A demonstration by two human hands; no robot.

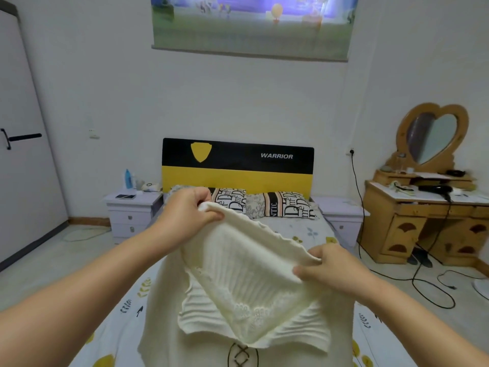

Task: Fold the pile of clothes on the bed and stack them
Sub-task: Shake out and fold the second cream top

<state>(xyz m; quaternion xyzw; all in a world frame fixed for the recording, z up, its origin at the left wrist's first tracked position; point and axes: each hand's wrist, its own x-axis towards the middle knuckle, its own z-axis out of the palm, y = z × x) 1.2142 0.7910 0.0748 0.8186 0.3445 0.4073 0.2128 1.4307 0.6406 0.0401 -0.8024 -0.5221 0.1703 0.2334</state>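
Cream knit garment held up over the bed, both my hands gripping its top edge.

My left hand [188, 211] pinches one corner high; my right hand [329, 268] pinches the other lower, so the edge slopes down to the right. The cream knit garment [246, 282] hangs lengthwise toward me, its lower part cut off by the frame, hiding most of the bed [299, 229]. Its type is unclear; dark lacing shows at bottom.
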